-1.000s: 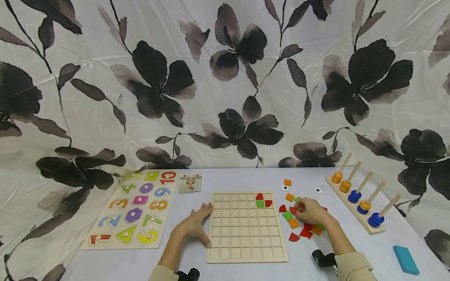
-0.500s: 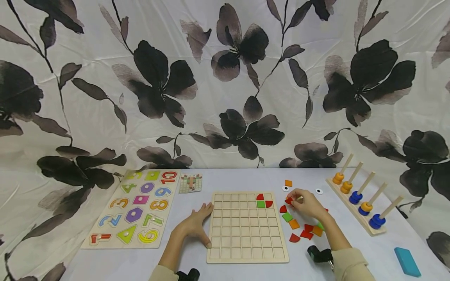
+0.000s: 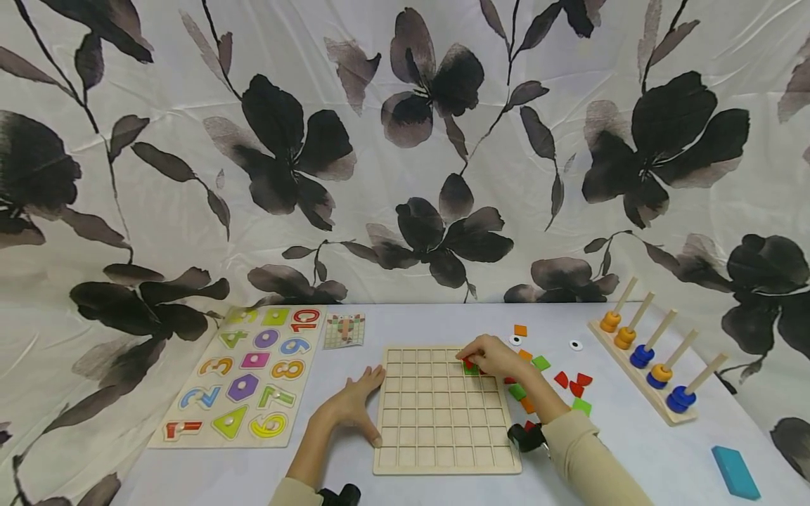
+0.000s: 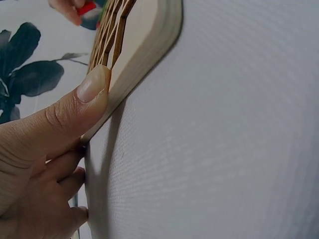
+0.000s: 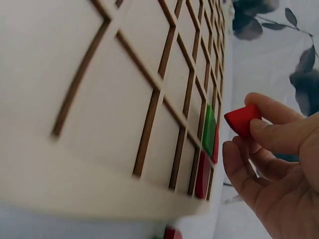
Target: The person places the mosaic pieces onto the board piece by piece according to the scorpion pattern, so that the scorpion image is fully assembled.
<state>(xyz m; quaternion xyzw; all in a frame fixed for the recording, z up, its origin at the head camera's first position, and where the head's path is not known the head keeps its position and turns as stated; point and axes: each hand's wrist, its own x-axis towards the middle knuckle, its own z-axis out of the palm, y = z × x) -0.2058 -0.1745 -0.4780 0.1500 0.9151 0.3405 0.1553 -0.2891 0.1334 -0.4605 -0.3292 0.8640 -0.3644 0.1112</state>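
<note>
The wooden grid board (image 3: 411, 416) lies flat in the middle of the table. My left hand (image 3: 350, 403) rests at its left edge, fingers spread; in the left wrist view the thumb (image 4: 92, 92) touches the rim. My right hand (image 3: 496, 357) is over the board's far right corner. Between thumb and index finger it pinches a red quarter-circle tile (image 5: 241, 120), held just above the grid in the right wrist view. A green square tile (image 5: 209, 128) and red tiles (image 5: 202, 175) sit in cells below it. In the head view this hand partly covers them.
Loose tiles, among them a green square (image 3: 581, 405) and a red quarter circle (image 3: 561, 379), lie right of the board. Beyond stands a peg rack (image 3: 645, 372) with rings, and a teal block (image 3: 735, 472). At left are a number puzzle (image 3: 243, 388) and a picture card (image 3: 344, 330).
My right hand has picked a red tile from the loose ones and carried it left, over the board's far right corner. The left hand has stayed at the board's edge.
</note>
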